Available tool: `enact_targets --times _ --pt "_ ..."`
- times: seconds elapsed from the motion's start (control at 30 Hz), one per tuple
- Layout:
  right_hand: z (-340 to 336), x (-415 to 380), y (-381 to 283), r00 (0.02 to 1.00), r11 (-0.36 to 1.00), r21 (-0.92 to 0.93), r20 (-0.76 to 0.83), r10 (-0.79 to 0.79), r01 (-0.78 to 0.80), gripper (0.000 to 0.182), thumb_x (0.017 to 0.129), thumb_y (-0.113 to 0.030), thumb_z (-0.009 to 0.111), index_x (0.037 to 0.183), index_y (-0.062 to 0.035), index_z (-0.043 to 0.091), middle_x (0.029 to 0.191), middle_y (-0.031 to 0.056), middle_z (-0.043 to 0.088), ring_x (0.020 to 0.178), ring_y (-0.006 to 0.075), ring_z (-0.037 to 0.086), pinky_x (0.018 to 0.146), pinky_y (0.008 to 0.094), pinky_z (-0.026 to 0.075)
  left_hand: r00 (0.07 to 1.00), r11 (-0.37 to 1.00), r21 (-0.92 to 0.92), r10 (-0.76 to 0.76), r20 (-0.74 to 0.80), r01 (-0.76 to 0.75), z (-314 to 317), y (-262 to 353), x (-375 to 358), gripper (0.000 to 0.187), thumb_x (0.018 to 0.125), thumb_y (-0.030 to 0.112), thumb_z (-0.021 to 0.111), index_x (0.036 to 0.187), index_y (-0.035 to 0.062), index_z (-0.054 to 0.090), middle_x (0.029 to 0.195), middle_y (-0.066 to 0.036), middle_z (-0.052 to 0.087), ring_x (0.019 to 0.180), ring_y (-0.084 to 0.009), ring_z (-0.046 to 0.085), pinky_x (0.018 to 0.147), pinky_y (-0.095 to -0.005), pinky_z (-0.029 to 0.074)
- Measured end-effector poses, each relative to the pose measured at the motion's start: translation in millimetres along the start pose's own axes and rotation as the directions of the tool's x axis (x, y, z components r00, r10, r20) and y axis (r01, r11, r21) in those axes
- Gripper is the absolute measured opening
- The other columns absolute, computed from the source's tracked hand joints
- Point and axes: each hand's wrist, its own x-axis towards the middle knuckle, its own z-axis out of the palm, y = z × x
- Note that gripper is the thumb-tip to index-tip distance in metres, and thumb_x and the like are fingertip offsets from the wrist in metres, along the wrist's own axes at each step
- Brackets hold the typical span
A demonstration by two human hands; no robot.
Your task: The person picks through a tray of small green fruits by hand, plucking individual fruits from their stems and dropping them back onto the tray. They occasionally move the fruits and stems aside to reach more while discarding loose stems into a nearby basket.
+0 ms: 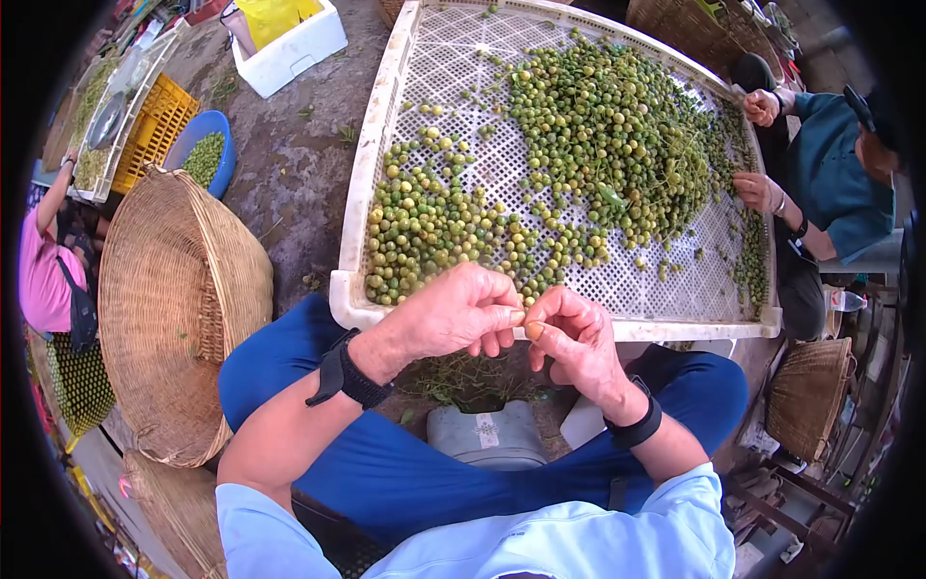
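Light-blue shirt (540, 545) nearest the lens; beyond it, dark-blue trousers (347, 458) with the knees spread either side of one grey plastic tub (458, 439).

Hands: left hand (449, 311) and right hand (579, 345) meet over the near rim of a white plastic lattice-floored tray (361, 212). Both are narrow, thumb against forefinger, tips together; cannot tell whether a stem or a fruit is pinched between them. One black band on each wrist.

Small round yellow-green fruits (424, 232) lie loose in the tray's near left part, just beyond the left hand. A larger, greener stemmed heap (617, 135) fills the middle and far right.

Placement (judgement): the hands probably work over the rim so that small pieces stay in reach; the bare strip of lattice probably keeps the loose lot apart from the stemmed one. The raised rim would stop round fruit rolling off.

Counts: tray, 1; fruit groups, 2, individual fruits too many to count. Woven tan baskets, at least 4: one large (149, 299) beside the left knee, one below it (174, 502), one at right (808, 396), one past the tray (690, 29). Blue basin (226, 159) with green fruit, 1. White foam box (299, 60), 1. Other people, 2: one in a teal shirt (834, 164), both hands at the tray's right edge; one in pink (48, 289), far left.
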Motion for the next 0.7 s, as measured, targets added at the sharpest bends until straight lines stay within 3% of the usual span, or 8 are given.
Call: enact_targets --times 0.17,0.23,0.43,0.5,0.57,0.6,0.63,0.7 --pt "3 0 4 0.988 0.944 -0.299 -0.012 -0.151 0.141 0.006 0.084 0.001 0.059 0.088 -0.0010 0.055 0.077 0.0037 0.058 0.059 0.0096 0.055 0.052 0.0232 0.045 0.998 0.994 -0.096 -0.063 -0.026 0.060 3 -2 -3 0.017 0.092 0.014 0.054 0.085 -0.0003 0.060 0.071 -0.005 0.063 0.057 -0.0082 0.061 0.046 -0.0175 0.047" --pt "1 1 6 0.886 0.612 -0.675 0.139 -0.442 0.411 0.013 0.080 0.003 0.062 0.089 -0.0021 0.055 0.076 0.0073 0.057 0.061 0.0182 0.057 0.054 0.0277 0.046 0.996 0.989 -0.130 -0.080 -0.042 0.074 6 -4 -2 0.018 0.092 0.014 0.054 0.084 -0.0010 0.060 0.070 -0.006 0.063 0.055 -0.0087 0.061 0.045 -0.0176 0.047" --pt "1 1 11 0.876 0.488 -0.789 0.127 -0.465 0.373 0.012 0.077 0.001 0.062 0.085 -0.0030 0.054 0.075 0.0099 0.055 0.063 0.0251 0.058 0.055 0.0313 0.047 0.990 0.950 -0.307 -0.096 -0.099 0.061 15 -14 -1 0.018 0.092 0.012 0.054 0.081 -0.0017 0.058 0.067 -0.008 0.062 0.051 -0.0102 0.060 0.039 -0.0189 0.047" --pt "3 0 7 0.900 0.499 -0.805 0.096 -0.424 0.321 0.012 0.077 0.001 0.062 0.084 -0.0033 0.053 0.076 0.0099 0.056 0.063 0.0255 0.058 0.055 0.0318 0.047 0.981 0.980 -0.197 -0.029 -0.194 -0.010 21 -13 1 0.017 0.092 0.012 0.054 0.081 -0.0014 0.058 0.067 -0.008 0.061 0.049 -0.0099 0.059 0.038 -0.0187 0.046" --pt "7 -3 2 0.985 0.700 -0.712 -0.078 -0.156 0.054 0.014 0.076 0.002 0.061 0.086 -0.0033 0.054 0.078 0.0100 0.058 0.065 0.0262 0.060 0.057 0.0337 0.048 0.969 0.993 -0.113 0.000 -0.245 -0.028 23 -6 0 0.012 0.090 0.009 0.056 0.083 -0.0009 0.056 0.065 -0.009 0.060 0.050 -0.0122 0.059 0.041 -0.0231 0.047" --pt "6 -4 4 0.985 0.698 -0.714 -0.077 -0.155 0.054 0.014 0.076 0.002 0.061 0.086 -0.0033 0.054 0.078 0.0100 0.058 0.065 0.0262 0.060 0.057 0.0337 0.048 0.895 0.931 0.307 0.299 -0.331 -0.198 21 -5 0 0.008 0.087 0.007 0.057 0.084 -0.0006 0.056 0.065 -0.010 0.059 0.052 -0.0153 0.060 0.044 -0.0266 0.047" --pt "2 -5 8 0.981 0.689 -0.699 0.129 -0.143 0.193 0.017 0.075 0.002 0.061 0.091 -0.0028 0.055 0.080 0.0109 0.059 0.066 0.0262 0.061 0.057 0.0349 0.049 0.760 0.679 0.681 0.586 -0.280 -0.273 19 -2 -1 0.006 0.085 0.005 0.058 0.085 -0.0002 0.056 0.066 -0.011 0.058 0.054 -0.0184 0.061 0.048 -0.0301 0.048" --pt "4 -9 19 0.826 0.636 -0.600 0.553 -0.107 0.485 0.034 0.075 -0.001 0.058 0.109 -0.0020 0.056 0.089 0.0145 0.061 0.073 0.0270 0.064 0.058 0.0398 0.052 0.791 0.410 0.911 0.543 -0.282 0.044 4 2 -5 0.017 0.079 -0.001 0.057 0.096 0.0041 0.055 0.081 -0.012 0.057 0.071 -0.0287 0.061 0.061 -0.0384 0.049"
